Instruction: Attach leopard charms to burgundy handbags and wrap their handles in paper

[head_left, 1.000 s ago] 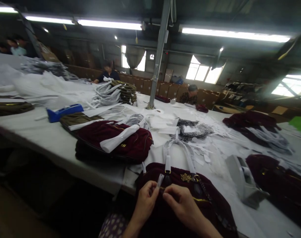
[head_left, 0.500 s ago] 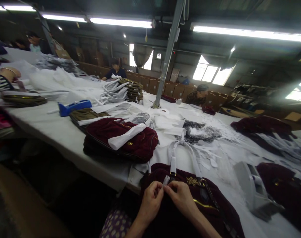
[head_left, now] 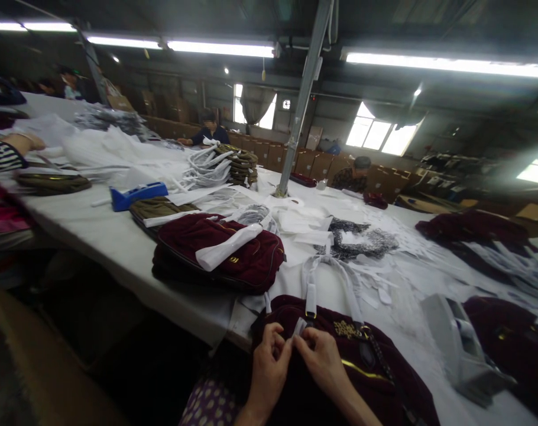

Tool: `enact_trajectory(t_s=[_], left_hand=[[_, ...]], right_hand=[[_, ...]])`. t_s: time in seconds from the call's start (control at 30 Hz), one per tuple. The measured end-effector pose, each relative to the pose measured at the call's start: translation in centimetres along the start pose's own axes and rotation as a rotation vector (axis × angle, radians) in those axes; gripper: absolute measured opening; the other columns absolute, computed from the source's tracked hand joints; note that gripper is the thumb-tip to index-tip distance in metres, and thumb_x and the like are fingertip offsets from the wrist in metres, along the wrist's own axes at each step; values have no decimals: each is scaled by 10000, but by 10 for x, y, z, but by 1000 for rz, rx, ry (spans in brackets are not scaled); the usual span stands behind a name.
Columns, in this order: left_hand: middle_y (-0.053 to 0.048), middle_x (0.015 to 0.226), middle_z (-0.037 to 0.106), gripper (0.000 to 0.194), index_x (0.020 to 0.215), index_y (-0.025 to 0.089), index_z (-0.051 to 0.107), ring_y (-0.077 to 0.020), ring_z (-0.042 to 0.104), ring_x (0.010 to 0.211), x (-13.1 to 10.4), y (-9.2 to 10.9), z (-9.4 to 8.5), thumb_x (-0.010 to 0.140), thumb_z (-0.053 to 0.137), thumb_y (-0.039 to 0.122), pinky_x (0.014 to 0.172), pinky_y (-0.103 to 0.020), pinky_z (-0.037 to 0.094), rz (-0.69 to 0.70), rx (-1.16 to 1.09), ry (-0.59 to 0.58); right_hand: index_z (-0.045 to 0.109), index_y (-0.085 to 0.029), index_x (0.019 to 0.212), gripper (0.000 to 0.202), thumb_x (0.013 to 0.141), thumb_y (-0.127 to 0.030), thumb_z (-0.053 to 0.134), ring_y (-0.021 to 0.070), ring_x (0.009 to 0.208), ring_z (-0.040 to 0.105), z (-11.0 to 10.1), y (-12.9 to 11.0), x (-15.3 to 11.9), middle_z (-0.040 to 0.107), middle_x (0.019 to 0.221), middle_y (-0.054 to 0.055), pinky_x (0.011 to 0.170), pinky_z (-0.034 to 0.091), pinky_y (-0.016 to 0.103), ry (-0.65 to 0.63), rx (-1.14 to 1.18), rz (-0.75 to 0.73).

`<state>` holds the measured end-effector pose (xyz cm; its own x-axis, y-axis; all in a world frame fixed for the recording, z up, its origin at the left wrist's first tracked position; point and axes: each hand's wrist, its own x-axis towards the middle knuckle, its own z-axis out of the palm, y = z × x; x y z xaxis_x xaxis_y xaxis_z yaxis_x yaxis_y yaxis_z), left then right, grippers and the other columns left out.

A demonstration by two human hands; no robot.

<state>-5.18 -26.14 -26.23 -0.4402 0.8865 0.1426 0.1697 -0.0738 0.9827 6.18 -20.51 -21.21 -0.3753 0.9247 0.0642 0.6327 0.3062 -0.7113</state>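
Note:
A maroon handbag (head_left: 384, 349) with a gold zip and a gold emblem lies at the table's front edge, its handles (head_left: 352, 281) wrapped in white. Over its near left part my two hands meet at the fingertips. Between them stands a small whitish translucent strip (head_left: 300, 326). My left hand (head_left: 269, 361) is closed in a pinch at the strip's lower end. Beside it, my right hand (head_left: 321, 355) pinches the same strip between thumb and fingers. What lies beneath the fingertips is hidden.
A grey tape dispenser (head_left: 462, 349) stands right of the bag. More maroon bags (head_left: 220, 248) lie to the left, near a blue tape dispenser (head_left: 138, 195). A metal post (head_left: 302, 100) rises from the table (head_left: 118, 254). Other people sit around it; a striped sleeve (head_left: 3, 155) shows at left.
My view has shifted slightly, so the scene sits a little lower and further right. Both hands stay at the strip; the left fingers have loosened or lifted a little.

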Motion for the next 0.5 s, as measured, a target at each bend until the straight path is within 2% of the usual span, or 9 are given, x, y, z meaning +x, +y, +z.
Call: enact_trajectory(t_s=[0.1,0.2,0.4,0.5], left_hand=[[14,736,554,166,982,216,551,-118,523,644,-4,-2,2,863,464,294,627,-211,411,115,51,-39],[-25,873,590,195,957,220,588,-143,566,799,-2,3,0,888,412,263,731,-227,428,173,44,-103],[-37,886,614,211,921,194,602,-157,571,848,10,20,-14,887,410,276,779,-234,423,126,25,-305],[-21,845,621,215,878,184,603,-148,562,805,14,26,-18,883,408,273,744,-221,413,88,7,-394]], right_hand=[[480,-154,536,323,797,-342,507,107,502,416,0,1,-1,440,504,-30,487,269,213,3,7,-24],[512,-152,571,312,818,-343,496,116,518,455,-1,2,-3,489,527,-20,496,289,210,2,33,-68],[557,-164,655,242,845,-296,486,132,571,522,-9,5,-5,569,596,-10,545,340,212,-40,62,-181],[608,-176,695,193,836,-260,506,137,617,555,-14,6,-3,617,659,-5,592,370,212,-69,87,-248]])
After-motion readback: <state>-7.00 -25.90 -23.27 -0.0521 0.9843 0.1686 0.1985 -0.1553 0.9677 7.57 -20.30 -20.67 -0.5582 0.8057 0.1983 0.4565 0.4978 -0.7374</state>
